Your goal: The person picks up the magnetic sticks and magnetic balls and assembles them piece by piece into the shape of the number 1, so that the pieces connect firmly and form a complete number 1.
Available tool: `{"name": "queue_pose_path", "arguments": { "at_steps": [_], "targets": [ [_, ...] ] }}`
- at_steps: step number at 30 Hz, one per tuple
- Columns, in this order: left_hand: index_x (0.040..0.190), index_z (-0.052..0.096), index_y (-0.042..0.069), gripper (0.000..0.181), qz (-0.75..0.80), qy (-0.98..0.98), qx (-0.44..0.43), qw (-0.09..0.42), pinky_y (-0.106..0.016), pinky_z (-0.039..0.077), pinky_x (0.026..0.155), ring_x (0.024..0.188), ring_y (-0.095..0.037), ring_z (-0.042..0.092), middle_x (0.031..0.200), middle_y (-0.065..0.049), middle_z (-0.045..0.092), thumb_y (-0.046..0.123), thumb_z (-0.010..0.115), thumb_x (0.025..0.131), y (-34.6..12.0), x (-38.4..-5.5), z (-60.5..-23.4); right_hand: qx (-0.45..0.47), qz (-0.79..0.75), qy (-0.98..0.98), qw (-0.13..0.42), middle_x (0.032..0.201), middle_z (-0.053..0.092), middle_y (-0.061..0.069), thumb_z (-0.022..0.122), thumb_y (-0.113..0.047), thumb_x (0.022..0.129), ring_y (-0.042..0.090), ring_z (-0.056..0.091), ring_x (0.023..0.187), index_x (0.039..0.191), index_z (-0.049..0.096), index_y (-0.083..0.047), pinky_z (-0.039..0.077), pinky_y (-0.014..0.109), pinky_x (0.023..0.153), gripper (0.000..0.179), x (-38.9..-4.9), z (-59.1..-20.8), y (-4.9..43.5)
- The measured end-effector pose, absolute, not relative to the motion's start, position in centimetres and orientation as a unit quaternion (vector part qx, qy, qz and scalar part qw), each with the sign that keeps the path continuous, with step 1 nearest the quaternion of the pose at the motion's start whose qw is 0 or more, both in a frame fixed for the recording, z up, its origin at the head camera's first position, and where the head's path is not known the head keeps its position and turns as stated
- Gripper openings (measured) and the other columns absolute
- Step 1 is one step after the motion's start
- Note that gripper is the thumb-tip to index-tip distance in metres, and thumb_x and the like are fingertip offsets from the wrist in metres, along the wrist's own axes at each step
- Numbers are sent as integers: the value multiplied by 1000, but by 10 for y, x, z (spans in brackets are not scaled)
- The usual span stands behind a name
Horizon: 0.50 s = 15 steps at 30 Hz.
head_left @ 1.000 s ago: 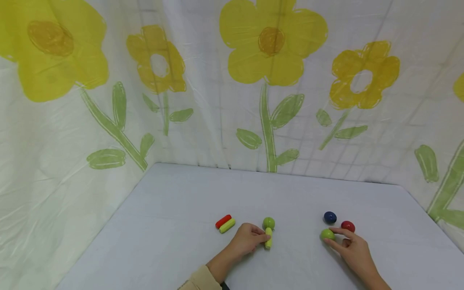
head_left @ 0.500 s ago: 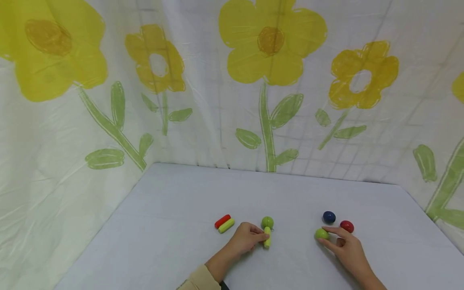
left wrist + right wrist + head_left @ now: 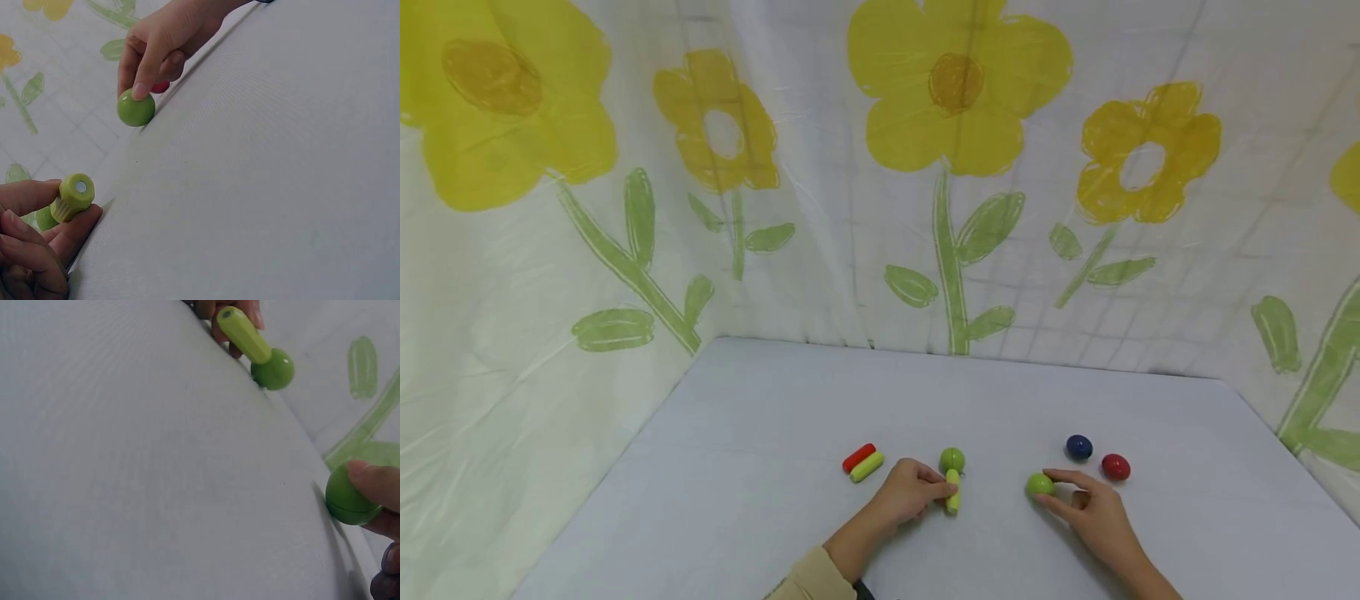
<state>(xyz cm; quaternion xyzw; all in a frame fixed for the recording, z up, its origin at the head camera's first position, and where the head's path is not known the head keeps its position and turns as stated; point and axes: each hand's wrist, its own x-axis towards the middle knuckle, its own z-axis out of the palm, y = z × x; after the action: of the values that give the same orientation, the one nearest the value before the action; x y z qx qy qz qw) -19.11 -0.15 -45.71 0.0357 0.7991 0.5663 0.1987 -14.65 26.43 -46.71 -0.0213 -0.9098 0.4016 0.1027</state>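
My left hand (image 3: pixel 910 490) pinches a yellow-green faceted handle (image 3: pixel 952 493) between thumb and fingers. At the handle's far end sits a green ball (image 3: pixel 952 459); in the right wrist view this ball (image 3: pixel 273 370) meets the handle (image 3: pixel 245 335), rather like a small maraca. To the right, my right hand (image 3: pixel 1097 515) holds a second green ball (image 3: pixel 1040 485) between thumb and fingertip. A seam line runs round that ball (image 3: pixel 349 499) in the right wrist view. It is at or just above the white tabletop, apart from the handle.
A red handle (image 3: pixel 859 457) and another yellow-green handle (image 3: pixel 867 467) lie side by side left of the left hand. A blue ball (image 3: pixel 1079 447) and a red ball (image 3: pixel 1116 467) rest beyond the right hand. A flower-printed curtain (image 3: pixel 820 208) hangs behind the table.
My right hand has carried its green ball leftward, away from the red and blue balls and closer to the left hand. The left hand keeps its hold on the handle and has hardly moved.
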Motion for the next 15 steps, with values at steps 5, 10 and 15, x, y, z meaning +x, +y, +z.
{"name": "queue_pose_path", "arguments": {
  "at_steps": [5, 10, 15],
  "targets": [
    [83, 69, 7, 18, 565, 800, 35, 200, -17, 31, 44, 46, -5, 36, 63, 7, 56, 24, 73, 80, -2, -191, -458, -34, 423, -903, 70, 56, 37, -4, 77, -20, 74, 1, 30, 48, 108, 67, -9, 28, 19, 44, 37, -146, -465, 258],
    [84, 68, 6, 18, 569, 797, 37, 199, -18, 30, 44, 46, -5, 36, 63, 6, 56, 24, 73, 81, -2, -192, -458, -21, 430, -899, 83, 51, 33, -6, 79, -19, 72, 0, 28, 47, 103, 67, -10, 27, 18, 43, 35, -144, -467, 253],
    [84, 68, 6, 18, 570, 795, 36, 204, -17, 30, 44, 46, -5, 36, 63, 7, 55, 24, 72, 81, -2, -192, -457, -11, 433, -898, 77, 51, 32, -6, 80, -21, 71, 0, 28, 47, 102, 68, -12, 27, 17, 43, 35, -142, -466, 246]
  ]
}}
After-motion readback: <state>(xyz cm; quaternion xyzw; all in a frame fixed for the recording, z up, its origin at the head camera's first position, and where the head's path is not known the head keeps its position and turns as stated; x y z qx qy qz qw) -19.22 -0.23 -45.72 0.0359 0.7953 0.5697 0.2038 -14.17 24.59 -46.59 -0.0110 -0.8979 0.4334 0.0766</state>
